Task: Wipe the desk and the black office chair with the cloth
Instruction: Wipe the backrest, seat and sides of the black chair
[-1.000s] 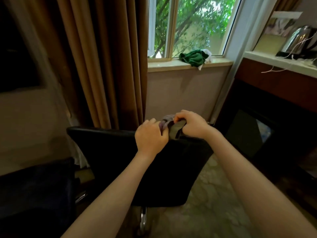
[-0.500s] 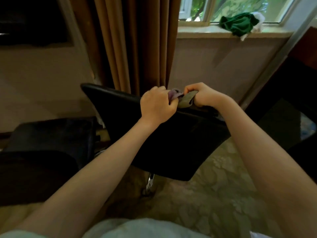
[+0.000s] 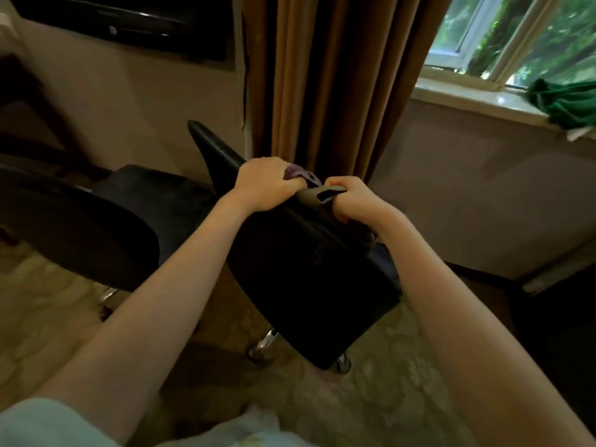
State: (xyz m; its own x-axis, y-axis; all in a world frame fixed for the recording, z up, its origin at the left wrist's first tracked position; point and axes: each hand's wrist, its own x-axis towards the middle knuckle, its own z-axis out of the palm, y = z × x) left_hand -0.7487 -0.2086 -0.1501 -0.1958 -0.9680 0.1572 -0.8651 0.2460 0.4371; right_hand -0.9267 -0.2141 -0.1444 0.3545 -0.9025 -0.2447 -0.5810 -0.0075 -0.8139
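Where the head view looks down along two bare forearms, the items read as follows.

- Black office chair (image 3: 306, 272): backrest tilted, top edge under both hands; chrome base (image 3: 265, 345) on the patterned floor (image 3: 380, 401).
- Cloth (image 3: 308, 197): bunched, purple at one end and grey at the other, lying on the top edge of the backrest and stretched between the hands.
- Left hand (image 3: 263, 183): fingers curled tight round the purple end, knuckles up, pressed to the backrest edge.
- Right hand (image 3: 351, 200): fingers curled round the grey end, just beside the left hand.
- Brown curtain (image 3: 322, 75): hangs behind the chair.
- Window sill (image 3: 467, 100): carries a green fabric bundle (image 3: 567, 101) at far right.
- Dark screen (image 3: 129, 24): on the wall, upper left.
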